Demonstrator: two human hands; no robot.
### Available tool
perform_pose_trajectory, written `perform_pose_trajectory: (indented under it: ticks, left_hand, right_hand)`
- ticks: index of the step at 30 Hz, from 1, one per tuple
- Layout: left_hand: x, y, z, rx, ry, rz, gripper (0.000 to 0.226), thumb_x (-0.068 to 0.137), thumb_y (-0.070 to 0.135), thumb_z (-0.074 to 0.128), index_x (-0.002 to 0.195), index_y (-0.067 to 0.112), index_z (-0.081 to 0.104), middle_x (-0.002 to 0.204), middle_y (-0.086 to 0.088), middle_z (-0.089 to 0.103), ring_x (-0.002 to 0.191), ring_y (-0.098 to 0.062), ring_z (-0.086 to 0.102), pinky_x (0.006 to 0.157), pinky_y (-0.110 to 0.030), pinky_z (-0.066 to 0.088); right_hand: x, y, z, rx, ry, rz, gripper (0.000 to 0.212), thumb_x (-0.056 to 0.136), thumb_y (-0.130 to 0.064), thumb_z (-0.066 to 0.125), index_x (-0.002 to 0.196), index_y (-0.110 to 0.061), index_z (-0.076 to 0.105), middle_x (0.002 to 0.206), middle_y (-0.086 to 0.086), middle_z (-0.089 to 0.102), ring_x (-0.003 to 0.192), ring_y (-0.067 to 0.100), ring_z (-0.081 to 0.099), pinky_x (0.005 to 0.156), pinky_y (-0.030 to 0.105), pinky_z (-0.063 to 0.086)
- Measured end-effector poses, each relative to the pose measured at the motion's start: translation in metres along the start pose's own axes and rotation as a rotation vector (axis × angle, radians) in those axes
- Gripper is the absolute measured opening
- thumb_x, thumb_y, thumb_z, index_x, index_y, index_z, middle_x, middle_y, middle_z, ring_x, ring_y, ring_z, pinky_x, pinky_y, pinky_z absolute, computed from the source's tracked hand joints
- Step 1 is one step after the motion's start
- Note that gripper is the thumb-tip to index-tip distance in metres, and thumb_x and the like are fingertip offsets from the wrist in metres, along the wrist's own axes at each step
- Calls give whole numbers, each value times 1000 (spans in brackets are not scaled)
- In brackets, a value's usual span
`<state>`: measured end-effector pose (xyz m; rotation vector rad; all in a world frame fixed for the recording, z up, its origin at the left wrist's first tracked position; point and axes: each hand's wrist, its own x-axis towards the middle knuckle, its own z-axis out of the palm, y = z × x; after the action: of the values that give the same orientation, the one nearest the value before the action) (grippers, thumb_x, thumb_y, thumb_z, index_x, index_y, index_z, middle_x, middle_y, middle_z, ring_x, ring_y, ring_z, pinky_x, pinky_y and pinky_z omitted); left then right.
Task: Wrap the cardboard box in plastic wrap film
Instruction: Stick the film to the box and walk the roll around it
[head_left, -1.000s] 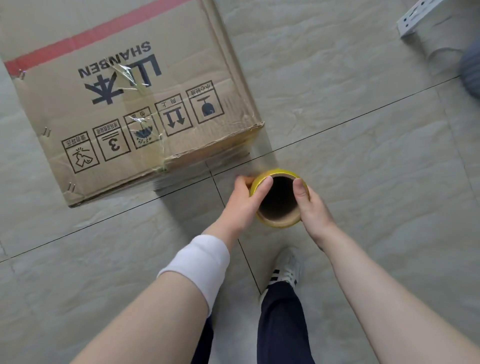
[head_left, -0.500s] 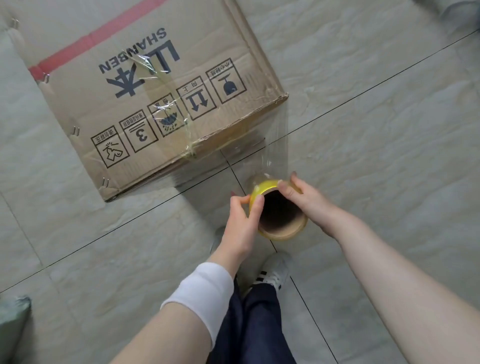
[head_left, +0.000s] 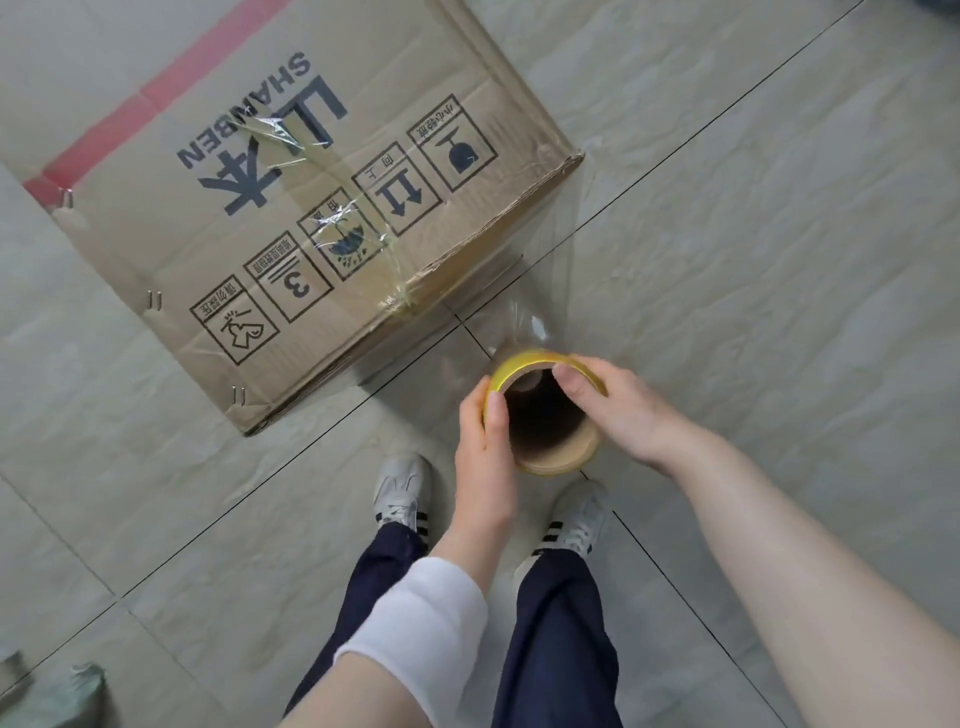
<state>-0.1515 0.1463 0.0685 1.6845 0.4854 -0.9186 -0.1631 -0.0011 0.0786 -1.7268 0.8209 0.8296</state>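
A large brown cardboard box (head_left: 311, 197) with black print and a red stripe lies on the tiled floor at the upper left. Below its near right corner I hold a film roll (head_left: 545, 415) upright, looking down its brown cardboard core with a yellow rim. My left hand (head_left: 485, 431) grips the roll's left side, thumb on the rim. My right hand (head_left: 618, 405) grips the right side, thumb hooked over the rim. A clear sheet of plastic film (head_left: 530, 291) stretches from the roll up to the box's near right corner. A wrinkled strip of film clings across the box's top.
My two feet in white striped shoes (head_left: 402, 493) stand just below the roll on grey floor tiles (head_left: 779, 260). A grey-green crumpled object (head_left: 57, 691) lies at the bottom left corner. Open floor spreads to the right of the box.
The view has shifted, so the box sits further right and closer. My hands with the roll have moved along the box's near side, and both feet have come into view.
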Motion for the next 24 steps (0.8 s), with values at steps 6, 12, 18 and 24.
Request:
perform_pose_trajectory:
  ticks: [6,12,18,24]
  left_hand:
    - [-11,-24,-30,38,-84,-78,96,61,83,40,127,13,40,134,-3,46,123,-12,47,106,-38,39]
    - [26,-5,-39,243,-368,77,74,85,58,42,144,22,16,133,15,25,112,14,30,86,1,24]
    - [22,-8,-34,288,-350,157,81,66,69,40,133,24,41,133,8,48,116,3,45,87,-4,33]
    - [-5,-20,-62,63,-135,12,75,75,64,39,129,13,42,133,-2,49,124,-10,45,99,-21,37]
  right_hand:
    - [-2,-1,30,26,-10,-48,57,87,-47,53,137,-18,48,140,4,50,130,20,43,99,21,31]
    - [-2,24,34,344,21,-16,89,72,-75,43,146,-28,30,150,-9,33,136,5,28,110,23,19]
    - [-16,44,84,760,302,-4,69,79,-71,46,123,-19,58,126,-6,58,122,6,49,101,12,36]
    - [-29,1,79,355,262,65,48,83,-61,47,52,-27,59,57,-16,49,63,5,46,58,10,34]
